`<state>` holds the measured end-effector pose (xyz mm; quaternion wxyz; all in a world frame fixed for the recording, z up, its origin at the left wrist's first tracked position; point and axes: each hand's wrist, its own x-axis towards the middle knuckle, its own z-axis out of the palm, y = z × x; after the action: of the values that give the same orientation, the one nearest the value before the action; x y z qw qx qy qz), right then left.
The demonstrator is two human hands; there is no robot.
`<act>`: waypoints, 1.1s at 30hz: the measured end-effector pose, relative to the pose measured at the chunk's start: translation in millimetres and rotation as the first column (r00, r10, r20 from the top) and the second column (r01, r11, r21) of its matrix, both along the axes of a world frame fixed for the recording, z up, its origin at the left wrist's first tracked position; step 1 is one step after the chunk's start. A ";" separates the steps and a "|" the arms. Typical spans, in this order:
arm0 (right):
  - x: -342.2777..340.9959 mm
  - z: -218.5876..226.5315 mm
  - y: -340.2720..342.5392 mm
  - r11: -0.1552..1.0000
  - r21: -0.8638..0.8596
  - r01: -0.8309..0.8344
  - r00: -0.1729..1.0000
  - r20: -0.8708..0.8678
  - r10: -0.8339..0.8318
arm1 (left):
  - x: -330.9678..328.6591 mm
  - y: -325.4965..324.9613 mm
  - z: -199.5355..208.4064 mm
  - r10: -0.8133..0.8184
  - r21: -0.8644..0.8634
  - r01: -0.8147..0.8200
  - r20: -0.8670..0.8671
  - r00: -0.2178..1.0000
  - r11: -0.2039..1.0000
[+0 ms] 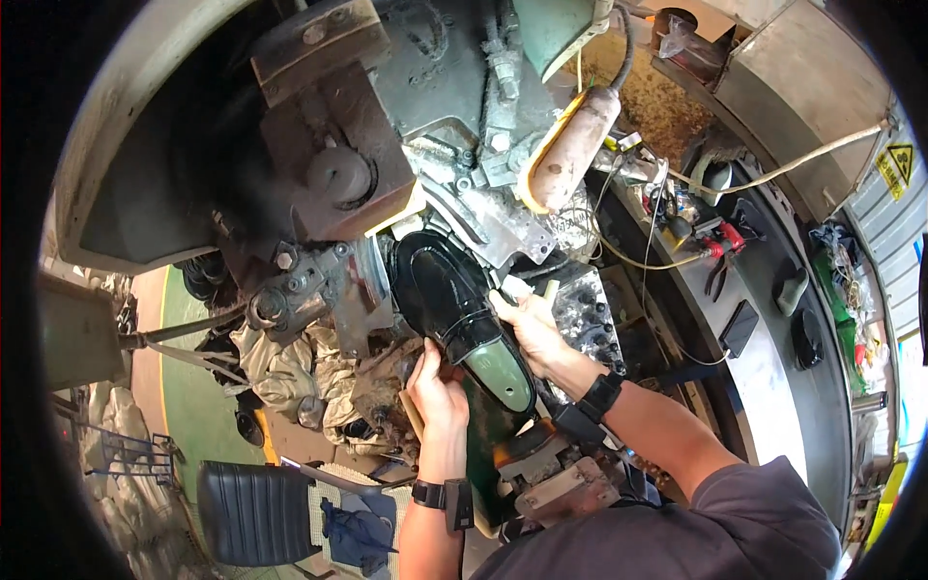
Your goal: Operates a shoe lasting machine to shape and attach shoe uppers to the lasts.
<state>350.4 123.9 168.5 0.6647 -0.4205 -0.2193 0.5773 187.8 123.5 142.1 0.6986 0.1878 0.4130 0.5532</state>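
Note:
A glossy black shoe [437, 285] sits toe-up against the metal jaws of a large grimy machine [360, 140]. A green last [503, 375] fills its heel opening and points toward me. My left hand [440, 391] holds the shoe's left side, fingers partly hidden under it. On the other side, my right hand [534, 329] grips the shoe near its middle, thumb along the upper edge. Both wrists wear black bands with small boxes.
A worn lamp-like housing [570, 150] hangs at upper right on a cable. Beyond it, a metal workbench [764, 387] carries a phone [739, 329], pliers [716, 280] and dark shoe-shaped pieces. A black chair [253, 512] stands at lower left, near sacks of cloth [275, 367].

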 end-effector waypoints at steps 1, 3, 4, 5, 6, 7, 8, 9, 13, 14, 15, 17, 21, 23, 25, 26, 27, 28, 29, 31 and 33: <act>0.1 -1.5 1.8 0.999 0.037 0.011 0.999 -0.033 -0.010 | 2.3 -0.6 1.8 0.005 -0.003 -0.005 -0.001 1.000 1.000; 0.4 -6.8 1.9 0.999 0.035 0.024 0.998 -0.064 -0.022 | 6.2 -2.2 4.3 0.023 -0.026 -0.023 0.009 1.000 0.999; 0.0 -8.9 1.6 0.999 0.053 0.010 0.995 -0.098 -0.005 | 7.6 -3.6 8.4 0.041 -0.042 -0.040 0.011 0.999 0.998; -0.3 -11.2 1.8 0.998 0.071 -0.003 0.991 -0.132 0.013 | 6.4 -3.6 7.0 0.048 -0.044 -0.048 0.009 0.999 0.998; -0.1 -15.0 3.6 0.997 0.074 -0.011 0.988 -0.151 0.023 | 4.6 -2.9 3.0 0.034 -0.032 -0.034 0.008 0.999 0.999; -1.5 -15.8 3.4 0.997 0.070 -0.019 0.988 -0.154 0.030 | 2.4 -2.0 0.1 0.021 -0.022 -0.021 0.005 1.000 1.000; -2.0 -16.7 2.3 0.997 0.076 -0.016 0.987 -0.157 0.028 | 1.7 -1.2 -2.7 0.028 -0.027 -0.028 0.002 1.000 0.999; -2.3 -17.7 1.2 0.997 0.080 -0.012 0.987 -0.161 0.025 | 2.0 0.2 -5.3 0.037 -0.008 -0.037 -0.006 0.999 0.999; -1.0 -20.9 3.4 0.997 0.072 -0.031 0.990 -0.139 0.041 | -0.5 7.5 -18.7 -0.011 0.068 0.011 0.001 1.000 0.998; 0.6 -25.8 4.5 0.998 0.056 -0.040 0.991 -0.126 0.047 | 1.0 7.6 -19.8 0.004 0.048 -0.003 -0.005 1.000 0.999; 0.5 -28.7 4.7 1.000 0.020 -0.016 0.987 -0.160 0.019 | 1.8 8.3 -22.1 0.011 0.043 -0.010 -0.009 1.000 0.999; -4.4 -15.0 4.6 0.998 0.064 0.000 0.982 -0.189 0.012 | 0.2 8.2 -24.1 0.024 0.051 -0.023 -0.014 1.000 0.998; -0.3 -15.0 5.4 0.999 -0.025 -0.020 0.981 -0.194 0.015 | -0.9 9.7 -21.7 -0.005 0.062 0.007 -0.037 0.999 0.998; -4.4 -9.3 3.1 0.999 -0.041 -0.003 0.972 -0.235 -0.006 | -3.6 9.1 -23.9 -0.001 0.067 0.002 -0.020 1.000 0.998; -3.2 -6.4 -0.1 0.999 -0.033 -0.023 0.965 -0.262 0.014 | -3.1 8.9 -22.4 -0.003 0.075 0.003 -0.001 1.000 0.997; -2.6 -4.6 -0.1 0.999 -0.035 -0.020 0.962 -0.275 0.010 | -2.4 8.9 -19.5 -0.021 0.072 0.020 0.017 1.000 0.997; -2.1 -2.0 -0.5 0.999 -0.032 -0.017 0.962 -0.272 0.008 | -1.6 9.1 -16.7 -0.039 0.070 0.037 0.035 0.999 0.997; -3.3 1.2 -1.7 0.999 -0.043 -0.014 0.960 -0.281 0.002 | -2.3 8.1 -16.5 -0.036 0.063 0.035 0.020 0.999 0.997; -4.0 3.2 -2.8 0.998 -0.054 -0.011 0.957 -0.290 -0.005 | -3.0 8.2 -16.3 -0.035 0.066 0.034 0.020 0.999 0.997; -5.6 3.8 -4.2 0.998 -0.055 -0.029 0.956 -0.292 0.012 | -7.2 7.9 -15.7 -0.075 0.108 0.072 0.019 0.997 0.992; -8.5 8.0 -6.5 0.998 -0.057 -0.032 0.958 -0.287 0.014 | -14.6 5.8 -14.0 -0.084 0.124 0.082 0.015 0.996 0.989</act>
<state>341.9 117.5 176.5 0.6696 -0.3499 -0.1079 0.6462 173.2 129.3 128.1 0.7123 0.2420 0.3626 0.5501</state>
